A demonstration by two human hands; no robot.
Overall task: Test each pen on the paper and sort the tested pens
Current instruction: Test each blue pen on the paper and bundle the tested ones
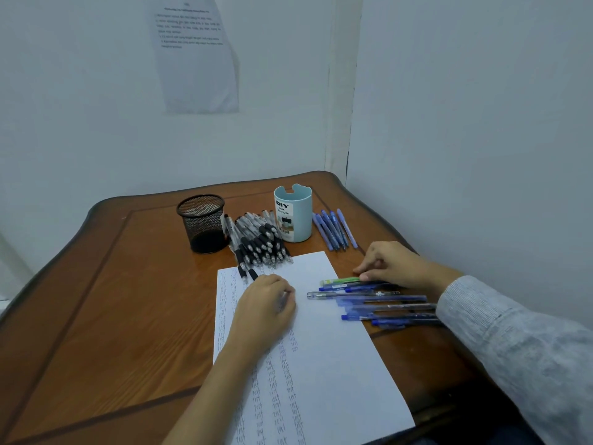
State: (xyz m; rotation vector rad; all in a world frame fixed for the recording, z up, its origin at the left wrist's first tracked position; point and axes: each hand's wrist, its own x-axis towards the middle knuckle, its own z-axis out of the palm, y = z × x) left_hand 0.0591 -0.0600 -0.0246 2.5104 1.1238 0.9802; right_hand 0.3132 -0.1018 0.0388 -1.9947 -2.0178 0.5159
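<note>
Pinching the back end of a green pen (340, 280), the right hand (393, 264) hovers low over the bench (112, 300) just right of the paper (324, 319), thumb and forefinger curled together. That pen lies at the far side of a row of blue pens (385, 305), all crosswise with their tips over the paper's right edge and their barrels on the wood. The left hand (266, 305) rests on the paper's upper middle with its fingers curled under; a grey blur shows at the fingertips, and I cannot tell whether it grips a pen. Columns of the small handwritten word "test" cover the sheet's left half, running down past the left wrist. At the paper's far edge sits a heap of black pens (256, 242), a few of their ends overlapping the sheet. The heap lies between a black mesh cup (203, 223) on the left and a light blue cup (292, 213) labelled "DIY desk organizer" on the right. Beyond that cup, a small group of blue capped pens (335, 231) lies side by side. A grey sleeve (513, 332) covers the right forearm. A printed notice (195, 53) hangs on the wall.
</note>
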